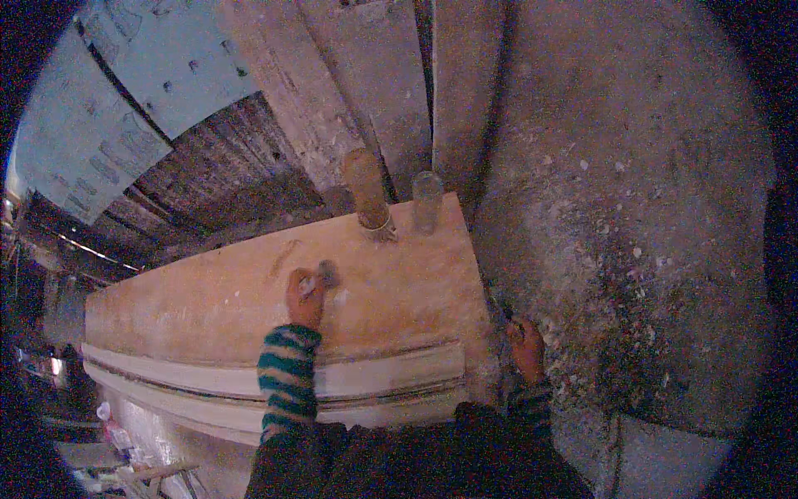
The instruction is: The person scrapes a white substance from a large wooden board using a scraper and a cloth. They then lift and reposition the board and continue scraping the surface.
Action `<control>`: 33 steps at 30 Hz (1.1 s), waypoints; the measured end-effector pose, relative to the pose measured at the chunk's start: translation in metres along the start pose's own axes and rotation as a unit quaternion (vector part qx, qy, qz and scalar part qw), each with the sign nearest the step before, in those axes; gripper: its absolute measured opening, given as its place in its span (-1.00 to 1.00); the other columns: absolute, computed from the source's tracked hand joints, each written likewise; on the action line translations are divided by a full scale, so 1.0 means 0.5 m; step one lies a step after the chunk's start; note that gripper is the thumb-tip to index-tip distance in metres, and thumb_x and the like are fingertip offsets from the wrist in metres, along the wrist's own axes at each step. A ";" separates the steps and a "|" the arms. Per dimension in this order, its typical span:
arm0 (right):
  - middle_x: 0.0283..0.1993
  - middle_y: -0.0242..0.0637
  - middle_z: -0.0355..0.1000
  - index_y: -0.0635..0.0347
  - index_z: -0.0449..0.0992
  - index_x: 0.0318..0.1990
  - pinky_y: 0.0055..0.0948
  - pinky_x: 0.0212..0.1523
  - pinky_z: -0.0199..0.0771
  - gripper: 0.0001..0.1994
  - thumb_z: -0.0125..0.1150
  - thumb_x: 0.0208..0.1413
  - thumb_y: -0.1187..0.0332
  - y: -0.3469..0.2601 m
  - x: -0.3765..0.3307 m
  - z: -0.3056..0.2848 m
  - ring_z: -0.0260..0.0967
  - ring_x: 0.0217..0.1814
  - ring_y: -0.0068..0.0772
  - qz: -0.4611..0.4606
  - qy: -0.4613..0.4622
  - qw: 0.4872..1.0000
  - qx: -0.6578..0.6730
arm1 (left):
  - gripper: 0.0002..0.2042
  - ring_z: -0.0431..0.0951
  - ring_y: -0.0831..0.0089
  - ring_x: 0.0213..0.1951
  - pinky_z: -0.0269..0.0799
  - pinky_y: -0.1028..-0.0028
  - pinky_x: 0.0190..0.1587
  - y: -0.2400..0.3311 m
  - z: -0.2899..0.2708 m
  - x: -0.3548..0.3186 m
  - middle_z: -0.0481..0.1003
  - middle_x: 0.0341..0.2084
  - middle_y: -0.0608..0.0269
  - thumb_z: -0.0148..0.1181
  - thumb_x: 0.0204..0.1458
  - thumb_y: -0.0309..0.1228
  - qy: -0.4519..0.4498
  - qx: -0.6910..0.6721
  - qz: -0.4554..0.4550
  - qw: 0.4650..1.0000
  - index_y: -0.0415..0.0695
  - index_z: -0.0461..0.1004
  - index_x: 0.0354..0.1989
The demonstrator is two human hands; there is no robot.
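Observation:
My left hand, at the end of a green-and-pale striped sleeve, is closed over a wooden tabletop. A small greyish piece sticks out from its fingers; its kind is too blurred to tell. Off the right edge of the tabletop, my right hand has its fingers curled in. Something small and dark shows at its fingertips, too dim to name. Beyond the left hand, a tall brown cylindrical container and a clear glass jar stand at the far right part of the tabletop.
Two long pale wooden strips run along the near side of the tabletop. Wide planks lean beyond it. Pale chips and debris litter the ground at right. Light blue panels are at upper left.

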State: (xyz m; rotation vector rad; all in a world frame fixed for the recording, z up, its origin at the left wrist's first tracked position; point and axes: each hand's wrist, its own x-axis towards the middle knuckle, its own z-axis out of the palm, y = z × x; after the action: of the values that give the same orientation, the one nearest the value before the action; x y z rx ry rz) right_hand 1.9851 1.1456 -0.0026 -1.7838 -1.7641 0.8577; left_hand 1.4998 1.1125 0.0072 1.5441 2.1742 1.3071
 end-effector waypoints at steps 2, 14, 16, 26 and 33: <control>-0.07 -0.17 0.46 0.19 0.49 -0.05 -0.28 0.07 0.34 -0.71 0.18 0.14 0.24 0.000 0.016 0.024 0.41 -0.04 -0.17 -0.015 0.007 0.999 0.043 | -0.88 0.40 0.52 -0.38 0.37 0.48 -0.28 0.082 0.116 0.002 0.44 -0.45 0.32 0.25 -0.01 -0.52 -0.012 -0.273 -0.090 0.958 -0.12 0.42 -0.33; -0.07 -0.14 0.46 0.19 0.47 -0.04 -0.29 0.06 0.36 -0.72 0.22 0.08 0.39 -0.056 0.000 -0.022 0.40 -0.01 -0.15 -0.020 0.019 0.995 0.095 | -0.93 0.52 0.41 -0.37 0.49 0.40 -0.30 -0.154 0.099 -0.134 0.52 -0.42 0.28 0.25 -0.06 -0.49 -0.133 -0.285 -0.249 0.916 -0.14 0.48 -0.42; -0.08 -0.14 0.46 0.19 0.47 -0.03 -0.29 0.06 0.36 -0.72 0.21 0.08 0.39 -0.031 -0.004 -0.025 0.41 -0.01 -0.15 -0.061 0.048 0.997 0.024 | -0.92 0.51 0.42 -0.35 0.50 0.43 -0.31 -0.208 -0.070 -0.120 0.48 -0.47 0.29 0.21 -0.03 -0.50 -0.044 -0.307 -0.245 0.919 -0.13 0.47 -0.35; -0.02 -0.14 0.46 0.18 0.50 -0.05 -0.30 0.07 0.37 -0.72 0.21 0.06 0.37 -0.079 -0.035 -0.002 0.40 0.04 -0.16 -0.125 0.029 0.991 0.037 | -0.78 0.50 0.43 -0.22 0.42 0.44 -0.08 0.002 0.185 -0.139 0.53 -0.29 0.23 0.33 -0.08 -0.37 -0.090 -0.264 -0.063 0.958 -0.13 0.54 -0.25; -0.08 -0.16 0.48 0.20 0.50 -0.07 -0.26 0.02 0.40 -0.73 0.20 0.08 0.33 -0.135 -0.086 -0.031 0.43 0.00 -0.19 -0.052 -0.110 0.990 0.070 | -0.84 0.55 0.45 -0.29 0.48 0.43 -0.15 -0.093 0.035 -0.138 0.57 -0.41 0.28 0.35 -0.13 -0.47 -0.208 -0.244 -0.135 0.938 -0.10 0.54 -0.34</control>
State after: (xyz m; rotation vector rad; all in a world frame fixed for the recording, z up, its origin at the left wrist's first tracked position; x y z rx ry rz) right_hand 1.9510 1.1073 0.0611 -1.5430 -1.8625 1.1410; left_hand 1.5093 1.0609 -0.0601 1.1485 1.5787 1.1778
